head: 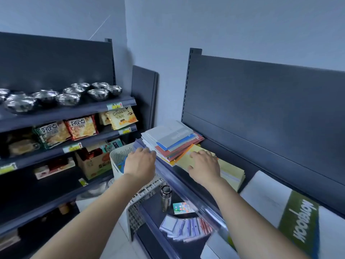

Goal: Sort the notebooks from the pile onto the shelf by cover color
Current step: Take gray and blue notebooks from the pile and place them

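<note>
The left hand (140, 164) touches the near corner of the pile of notebooks (171, 141) on the shelf (179, 177), while the right hand (204, 169) lies flat on the yellow notebooks (231, 171) beside it.

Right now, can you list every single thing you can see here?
pile of notebooks: one, grey, blue, red and orange, far end of the right shelf
yellow notebooks: one stack, pale yellow, beside the pile
green-and-white notebook: at least one, nearest on the right shelf
bowls: about ten, silver, top of the left shelf
snack packets: several, green, red, yellow, below the bowls
cardboard box: one, brown, lower on the left shelf
basket: one, white, between the shelves
flask: one, silver, lower level of the right shelf
phone: one, screen lit, beside the flask
small packets: fanned row, white and purple, near the phone
left hand: at the pile's near edge
right hand: resting on the yellow notebooks
</note>
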The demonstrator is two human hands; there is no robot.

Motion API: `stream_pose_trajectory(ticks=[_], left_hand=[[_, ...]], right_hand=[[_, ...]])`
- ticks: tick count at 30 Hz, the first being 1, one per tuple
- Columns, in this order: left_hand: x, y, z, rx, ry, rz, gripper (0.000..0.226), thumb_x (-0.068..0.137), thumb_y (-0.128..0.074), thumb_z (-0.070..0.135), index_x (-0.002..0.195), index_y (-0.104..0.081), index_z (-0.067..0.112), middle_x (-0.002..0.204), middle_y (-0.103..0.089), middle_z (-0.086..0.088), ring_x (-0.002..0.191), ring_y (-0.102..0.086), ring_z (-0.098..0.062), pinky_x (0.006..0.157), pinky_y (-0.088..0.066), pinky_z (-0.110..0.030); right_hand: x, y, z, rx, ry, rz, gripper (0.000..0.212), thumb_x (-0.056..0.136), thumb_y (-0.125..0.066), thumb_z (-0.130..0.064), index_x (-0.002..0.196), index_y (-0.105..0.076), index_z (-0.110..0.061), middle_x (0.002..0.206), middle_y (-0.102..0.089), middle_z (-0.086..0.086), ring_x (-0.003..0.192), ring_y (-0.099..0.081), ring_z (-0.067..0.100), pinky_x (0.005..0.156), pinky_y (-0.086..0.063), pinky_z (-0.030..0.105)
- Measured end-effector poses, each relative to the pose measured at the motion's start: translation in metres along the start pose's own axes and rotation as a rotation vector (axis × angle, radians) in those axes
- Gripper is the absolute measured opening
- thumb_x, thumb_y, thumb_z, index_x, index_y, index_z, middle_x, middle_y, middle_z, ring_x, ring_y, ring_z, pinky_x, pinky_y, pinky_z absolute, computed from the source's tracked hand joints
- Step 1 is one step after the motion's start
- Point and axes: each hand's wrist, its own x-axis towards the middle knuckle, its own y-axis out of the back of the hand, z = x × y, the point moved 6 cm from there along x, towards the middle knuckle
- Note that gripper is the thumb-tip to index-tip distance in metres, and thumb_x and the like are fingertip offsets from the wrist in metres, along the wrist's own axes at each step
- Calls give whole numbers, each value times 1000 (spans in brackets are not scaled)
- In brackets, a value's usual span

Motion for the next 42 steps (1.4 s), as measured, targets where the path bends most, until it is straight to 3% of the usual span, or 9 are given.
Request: stream_pose_trajectory(ticks=[9,17,21,25,29,31,34,39,42], left_hand=[[122,-33,-39,-5,-28,-25,28,98,-44,32,120,-50,16,118,-52,-4,113,-46,-23,87,-39,-32],[200,-77,-53,-89,-18,-113,37,99,-40,36,128,-47,14,128,-48,-6,121,-43,-25,94,-38,-36],[229,-92,-64,-180,28,-148,47,93,-51,48,125,-49,14,123,-51,-6,119,-45,-25,95,-41,-37],[253,-97,-79,-482,103,-188,31,93,-57,33,116,-54,12,114,-62,-8,106,-58,-27,83,-48,-35],[266,-101,-96,-665,193,-192,21,97,-47,17,116,-48,7,110,-63,-13,101,-60,-31,71,-40,-31],[268,-105,-103,-738,221,-183,16,98,-45,16,109,-47,6,105,-64,-17,97,-61,-33,72,-43,-34],[270,-113,-107,-826,235,-189,11,97,-45,16,103,-46,7,100,-64,-17,91,-62,-33,75,-48,-37],[275,-115,-114,-987,261,-221,25,94,-55,21,114,-49,7,105,-64,-11,85,-60,-26,71,-48,-33],[276,-113,-117,-1053,256,-250,31,89,-66,21,112,-47,12,94,-57,-2,78,-59,-20,66,-49,-30]], right_hand=[[121,-37,-15,72,-69,-46,33,94,-52,-38,118,-58,-17,115,-62,5,114,-51,27,89,-45,36],[168,-68,-19,116,-147,-105,31,95,-49,-39,111,-60,-16,113,-62,4,111,-50,25,76,-43,33],[179,-74,-21,174,-207,-73,31,94,-46,-36,112,-60,-15,115,-60,2,111,-51,23,84,-47,34],[187,-78,-22,217,-313,-63,27,93,-46,-36,109,-57,-16,111,-57,2,112,-49,23,84,-46,33],[191,-81,-24,213,-442,-83,60,93,-50,-52,140,-41,-16,140,-45,5,131,-37,24,105,-35,36],[192,-83,-26,201,-520,-108,73,91,-46,-59,147,-31,-16,151,-33,7,138,-29,26,110,-29,39],[197,-87,-31,165,-576,-127,74,91,-40,-63,149,-30,-17,154,-30,7,140,-27,27,111,-25,41],[212,-86,-51,204,-516,-54,48,97,-35,-45,139,-43,-22,144,-44,0,130,-39,22,106,-28,40],[219,-86,-62,336,-484,-7,40,100,-37,-28,138,-44,-19,143,-44,0,129,-39,22,105,-31,36]])
